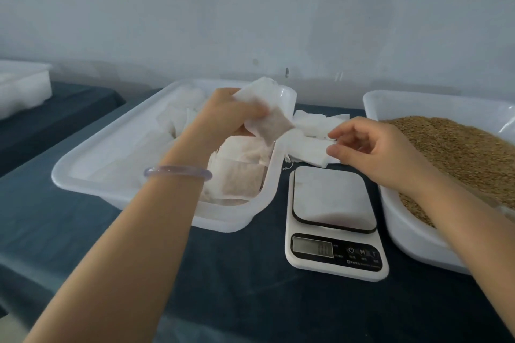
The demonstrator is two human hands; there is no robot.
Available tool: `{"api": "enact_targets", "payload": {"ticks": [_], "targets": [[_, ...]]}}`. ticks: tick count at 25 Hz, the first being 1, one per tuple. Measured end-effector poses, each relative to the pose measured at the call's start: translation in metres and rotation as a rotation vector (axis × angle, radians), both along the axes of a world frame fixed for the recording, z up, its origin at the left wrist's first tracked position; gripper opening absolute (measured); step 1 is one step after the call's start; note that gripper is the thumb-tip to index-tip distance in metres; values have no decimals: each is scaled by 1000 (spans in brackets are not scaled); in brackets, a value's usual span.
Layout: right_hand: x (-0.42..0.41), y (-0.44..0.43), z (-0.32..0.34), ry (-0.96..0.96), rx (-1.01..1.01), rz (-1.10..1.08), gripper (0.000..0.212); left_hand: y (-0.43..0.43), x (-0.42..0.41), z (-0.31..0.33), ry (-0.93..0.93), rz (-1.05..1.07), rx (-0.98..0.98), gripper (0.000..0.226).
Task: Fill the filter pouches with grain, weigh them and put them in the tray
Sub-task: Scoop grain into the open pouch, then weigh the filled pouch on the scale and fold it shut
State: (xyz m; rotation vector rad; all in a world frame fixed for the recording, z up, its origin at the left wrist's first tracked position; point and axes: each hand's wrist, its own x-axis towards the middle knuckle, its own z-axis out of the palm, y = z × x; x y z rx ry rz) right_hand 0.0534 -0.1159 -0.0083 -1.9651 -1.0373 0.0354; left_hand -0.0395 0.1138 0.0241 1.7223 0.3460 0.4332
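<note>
Grain-filled white paper filter pouch [271, 124], brown showing through its lower half, hangs over the right rim of the wide white plastic tray [228, 217], gripped by its upper part in the curled fingers and thumb of the left hand [223, 117]. By my reading it has been weighed and is due to go in, since the white digital kitchen scale [333, 203] stands bare, its display too dim to read. Several filled pouches [239, 178] already lie in that tray, so the job looks well under way. The right hand [373, 147] has thumb and forefinger bent at the edge of the loose heap of empty white pouches [312, 125] behind the scale; whether they have closed on one I cannot tell. Plenty seems left to do: the heap looks far from used up, and the white plastic bin [390, 103] on the right is piled with golden-brown grain [451, 147].
</note>
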Motion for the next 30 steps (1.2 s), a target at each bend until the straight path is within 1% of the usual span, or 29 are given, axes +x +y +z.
{"api": "enact_targets", "payload": {"ticks": [2,3,7,10,12,16,18,20,21,22,24,27,28,29,30], "targets": [[1,0,-1,-7,-9,-12,11,11,0,-4,111,103,53,21],[2,0,-1,-8,-12,-11,8,15,-2,-6,188,110,73,21],[1,0,-1,-21,-29,-3,6,18,-13,-14,470,-127,-59,21],[1,-1,-2,-8,-35,6,5,18,-14,-18,550,-153,-104,30],[0,-2,-3,0,-46,10,7,16,-15,-19,631,-121,-49,35],[-8,1,2,-76,-148,-9,6,10,-20,-17,839,-43,180,41],[-22,11,10,-146,-173,55,7,9,-19,-17,853,-26,216,42],[-41,29,17,-178,-190,174,9,6,-17,-15,838,-28,207,39],[-50,40,18,-183,-234,223,14,7,-16,-16,842,-24,239,37],[-57,53,18,-200,-310,262,20,8,-15,-16,858,-26,315,35],[-65,78,15,-262,-500,301,33,13,-14,-20,884,-28,481,38],[-68,101,4,-419,-714,291,43,18,-12,-28,900,-35,683,28],[-68,103,1,-433,-733,292,45,19,-12,-29,905,-19,723,26],[-68,102,0,-405,-708,298,44,19,-11,-30,907,-7,750,24],[-67,98,1,-351,-640,308,42,20,-10,-31,904,-14,761,23]]}}
